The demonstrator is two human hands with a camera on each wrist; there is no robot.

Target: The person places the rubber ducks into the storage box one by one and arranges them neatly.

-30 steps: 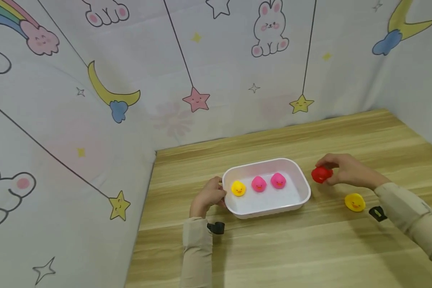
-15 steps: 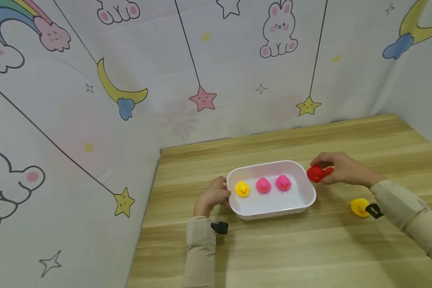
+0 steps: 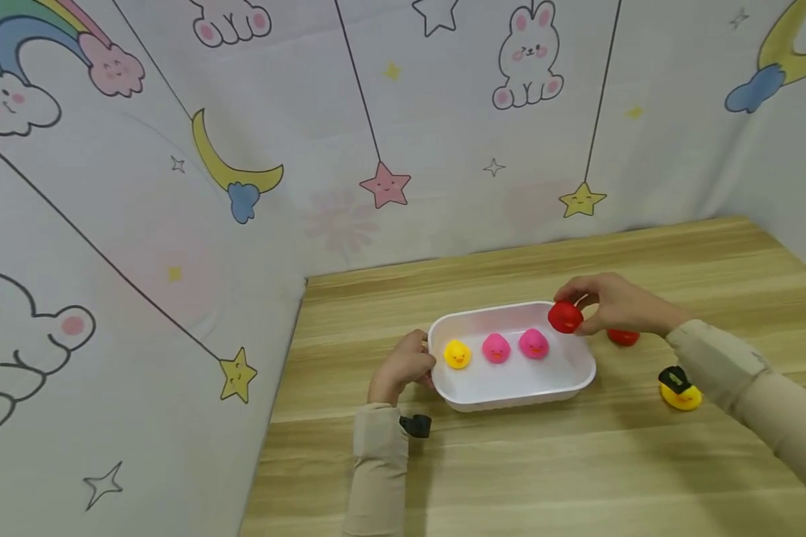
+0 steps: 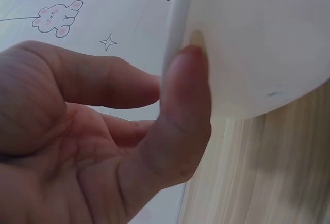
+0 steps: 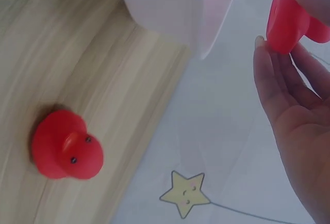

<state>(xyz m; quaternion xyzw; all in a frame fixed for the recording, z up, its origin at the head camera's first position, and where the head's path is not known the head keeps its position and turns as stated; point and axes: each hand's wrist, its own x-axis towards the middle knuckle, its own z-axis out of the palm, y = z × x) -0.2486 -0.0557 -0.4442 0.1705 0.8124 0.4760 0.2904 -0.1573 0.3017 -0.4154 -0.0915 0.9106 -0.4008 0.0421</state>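
A white plastic tub (image 3: 463, 393) stands on the table with a yellow duck (image 3: 457, 354) and two pink ducks, one in the middle (image 3: 495, 348) and one to its right (image 3: 533, 344), lying in a row inside. My left hand (image 3: 403, 367) pinches the tub's left rim; in the left wrist view the thumb (image 4: 186, 87) lies along the wall. Over the tub's back right corner, my right hand (image 3: 614, 304) holds a red toy duck (image 3: 565, 317) between thumb and fingertips. The right wrist view also has this red duck (image 5: 285, 20) raised off the table.
Another red duck (image 5: 64, 146) sits on the table right of the tub, partly behind my right hand in the head view. A yellow duck (image 3: 681, 397) lies nearer, partly covered by the black wrist strap piece (image 3: 675, 380). A printed white cloth backs the table (image 3: 510, 477).
My right hand has lifted the red duck and carried it left, from beside the tub to over its right end. The second red duck has come into sight. My left hand keeps its hold.
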